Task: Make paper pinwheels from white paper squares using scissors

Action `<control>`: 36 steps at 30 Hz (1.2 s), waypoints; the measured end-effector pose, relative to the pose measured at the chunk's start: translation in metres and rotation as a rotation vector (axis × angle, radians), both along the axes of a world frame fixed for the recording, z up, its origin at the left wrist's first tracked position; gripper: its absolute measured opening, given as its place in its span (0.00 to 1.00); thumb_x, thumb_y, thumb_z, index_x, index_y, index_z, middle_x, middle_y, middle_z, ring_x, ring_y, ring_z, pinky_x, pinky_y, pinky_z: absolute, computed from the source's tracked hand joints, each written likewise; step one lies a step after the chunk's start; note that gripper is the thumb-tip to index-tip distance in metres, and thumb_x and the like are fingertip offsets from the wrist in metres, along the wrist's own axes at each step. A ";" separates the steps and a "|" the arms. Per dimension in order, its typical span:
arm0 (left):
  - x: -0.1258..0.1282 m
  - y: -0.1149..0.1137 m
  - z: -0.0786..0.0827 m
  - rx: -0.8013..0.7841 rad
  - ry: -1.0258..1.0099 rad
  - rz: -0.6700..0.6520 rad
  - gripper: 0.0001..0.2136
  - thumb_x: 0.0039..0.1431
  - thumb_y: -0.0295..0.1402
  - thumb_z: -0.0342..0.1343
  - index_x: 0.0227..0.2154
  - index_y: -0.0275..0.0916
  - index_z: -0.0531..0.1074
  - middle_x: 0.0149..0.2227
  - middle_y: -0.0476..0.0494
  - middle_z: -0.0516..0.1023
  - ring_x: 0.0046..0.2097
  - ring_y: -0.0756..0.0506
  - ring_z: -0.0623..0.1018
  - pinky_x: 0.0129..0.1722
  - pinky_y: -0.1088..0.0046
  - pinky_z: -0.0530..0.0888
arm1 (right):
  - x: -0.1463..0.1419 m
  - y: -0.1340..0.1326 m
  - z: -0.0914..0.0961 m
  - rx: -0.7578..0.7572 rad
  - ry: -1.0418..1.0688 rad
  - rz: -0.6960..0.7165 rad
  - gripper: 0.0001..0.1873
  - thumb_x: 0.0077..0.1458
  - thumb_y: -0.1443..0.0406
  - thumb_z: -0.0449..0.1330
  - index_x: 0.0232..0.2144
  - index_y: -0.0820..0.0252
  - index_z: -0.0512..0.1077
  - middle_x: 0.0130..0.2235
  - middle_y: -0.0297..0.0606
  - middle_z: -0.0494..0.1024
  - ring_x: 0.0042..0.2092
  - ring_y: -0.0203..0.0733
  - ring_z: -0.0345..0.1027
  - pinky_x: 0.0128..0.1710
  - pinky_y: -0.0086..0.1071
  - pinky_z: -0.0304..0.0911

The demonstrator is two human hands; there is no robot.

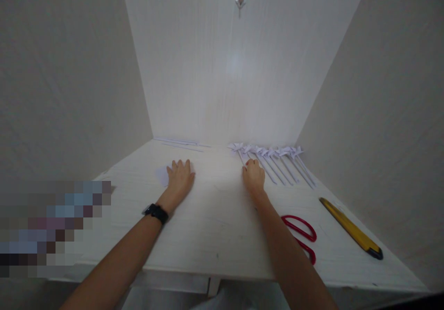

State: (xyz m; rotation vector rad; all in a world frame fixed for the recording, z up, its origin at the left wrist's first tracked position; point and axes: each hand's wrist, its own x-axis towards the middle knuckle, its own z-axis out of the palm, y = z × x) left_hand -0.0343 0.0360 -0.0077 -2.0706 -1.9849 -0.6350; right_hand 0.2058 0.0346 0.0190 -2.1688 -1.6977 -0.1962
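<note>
My left hand [181, 176] lies open, palm down, partly over a white piece of paper [162, 176] on the left of the table. Curled fingers on my right hand [254, 176] close round the lower stick of a white paper pinwheel [238, 148], the leftmost in a row at the back right. Beside it lie several more paper pinwheels [277, 153], their sticks pointing toward me. Thin white paper sticks [176, 141] rest along the back edge at the left.
Red-handled scissors [307, 231] lie partly hidden under my right forearm. A yellow box cutter [350, 226] is near the right wall. White walls surround the white table [208, 236]. A blurred patch [62, 222] covers things at the left.
</note>
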 end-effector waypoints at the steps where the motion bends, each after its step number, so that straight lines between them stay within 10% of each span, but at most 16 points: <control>1: -0.001 0.000 -0.001 -0.011 -0.006 0.010 0.19 0.61 0.36 0.55 0.54 0.37 0.66 0.56 0.37 0.68 0.54 0.37 0.71 0.52 0.49 0.69 | -0.001 -0.001 0.000 0.003 -0.005 0.012 0.15 0.61 0.61 0.57 0.48 0.63 0.69 0.49 0.42 0.73 0.46 0.43 0.70 0.45 0.43 0.69; 15: -0.018 0.006 0.008 -0.200 -0.082 0.086 0.15 0.62 0.36 0.54 0.49 0.36 0.69 0.48 0.39 0.73 0.45 0.43 0.76 0.43 0.58 0.75 | -0.005 -0.005 0.001 0.028 0.026 0.078 0.14 0.61 0.61 0.56 0.47 0.62 0.69 0.47 0.41 0.74 0.44 0.42 0.71 0.44 0.41 0.69; 28: -0.022 -0.003 0.037 0.064 -0.184 0.141 0.12 0.62 0.36 0.53 0.45 0.35 0.70 0.44 0.41 0.75 0.43 0.44 0.76 0.43 0.58 0.75 | -0.003 -0.007 0.003 0.093 0.262 0.133 0.15 0.61 0.61 0.56 0.48 0.61 0.69 0.50 0.42 0.72 0.48 0.44 0.70 0.47 0.44 0.68; 36: 0.001 -0.018 0.045 0.344 -0.270 -0.340 0.07 0.61 0.25 0.47 0.36 0.38 0.69 0.48 0.38 0.77 0.54 0.40 0.71 0.56 0.55 0.64 | -0.026 -0.005 -0.005 -0.064 0.715 0.558 0.14 0.62 0.59 0.55 0.43 0.64 0.71 0.40 0.38 0.76 0.37 0.37 0.73 0.38 0.37 0.71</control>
